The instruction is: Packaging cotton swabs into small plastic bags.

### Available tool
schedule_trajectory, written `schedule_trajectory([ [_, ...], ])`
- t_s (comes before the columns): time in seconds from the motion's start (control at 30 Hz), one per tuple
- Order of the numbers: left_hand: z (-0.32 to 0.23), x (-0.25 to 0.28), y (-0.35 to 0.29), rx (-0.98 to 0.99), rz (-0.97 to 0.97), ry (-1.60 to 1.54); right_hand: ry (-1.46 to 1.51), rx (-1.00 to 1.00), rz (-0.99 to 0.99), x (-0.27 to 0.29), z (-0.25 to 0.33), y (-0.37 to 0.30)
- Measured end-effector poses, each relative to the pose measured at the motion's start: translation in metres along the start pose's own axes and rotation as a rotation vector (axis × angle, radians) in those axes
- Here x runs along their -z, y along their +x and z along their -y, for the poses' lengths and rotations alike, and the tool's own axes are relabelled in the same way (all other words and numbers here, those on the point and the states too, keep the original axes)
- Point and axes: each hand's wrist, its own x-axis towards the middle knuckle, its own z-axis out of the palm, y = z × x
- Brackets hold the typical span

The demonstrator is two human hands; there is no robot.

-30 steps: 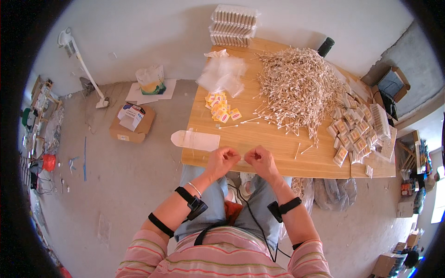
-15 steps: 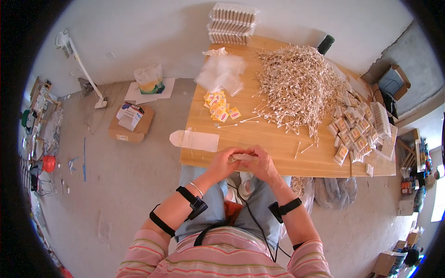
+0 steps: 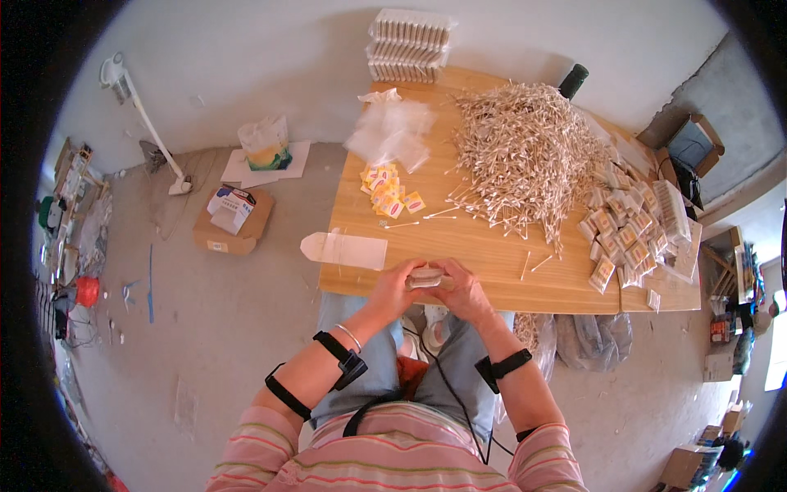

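Observation:
Over the table's front edge, my left hand (image 3: 395, 287) and my right hand (image 3: 466, 291) meet around a small pale packet (image 3: 425, 278). It looks like a clear bag of cotton swabs, with its ends partly hidden by my fingers. Both hands are closed on it. Left of them lies a flat white card strip (image 3: 348, 249) with a pointed end. Beyond that are yellow-and-white printed cards (image 3: 385, 193) and a loose stack of clear plastic bags (image 3: 392, 131). A large heap of loose cotton swabs (image 3: 525, 156) spreads across the middle of the table.
Filled small packets (image 3: 623, 230) pile up at the table's right. Stacked packs (image 3: 410, 45) stand at the back, and a dark green cylinder (image 3: 574, 81) is near the wall. On the floor at left sit a cardboard box (image 3: 234, 221) and a white stick-like appliance (image 3: 147, 123).
The packet has tilted between my fingers, so more of its pale face shows. My hands stay at nearly the same place, with the fingers slightly shifted.

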Motion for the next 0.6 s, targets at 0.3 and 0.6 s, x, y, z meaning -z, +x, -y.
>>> schedule_trajectory([
  [0.3,0.003,0.002,-0.004,0.088,0.164,0.168,0.006,-0.165,-0.001,-0.008,-0.024,-0.009],
  [0.6,0.012,0.002,-0.003,-0.005,0.012,-0.064,0.033,-0.190,0.008,-0.003,-0.016,-0.008],
])
